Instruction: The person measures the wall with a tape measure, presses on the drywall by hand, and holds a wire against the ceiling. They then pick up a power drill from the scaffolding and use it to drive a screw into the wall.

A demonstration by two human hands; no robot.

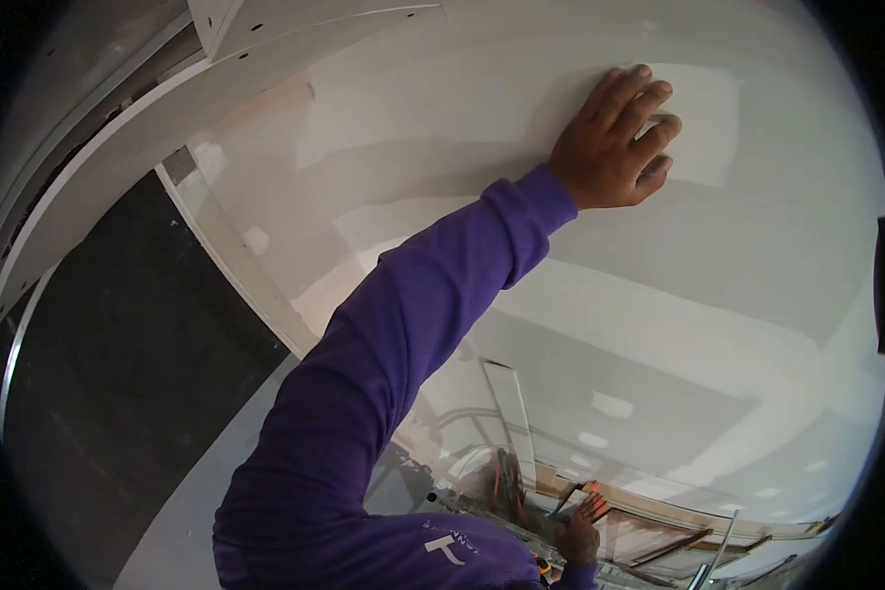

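My left hand (615,143), at the end of a purple sleeve (393,305), lies against a pale plasterboard wall (619,305) with its fingers apart. Its fingertips reach the edge of a lighter, squarish patch (703,123). Palm and underside of this hand are hidden. Low in view and much smaller is my right hand (578,541), closed around an orange-handled tool (592,504). The tool's exact kind is too small to make out.
A dark opening or panel (138,383) with a pale frame edge (231,261) is at the left. Above it runs a board ledge (98,187). Wood strips (649,521) and a long thin metal piece (723,551) show low at the right.
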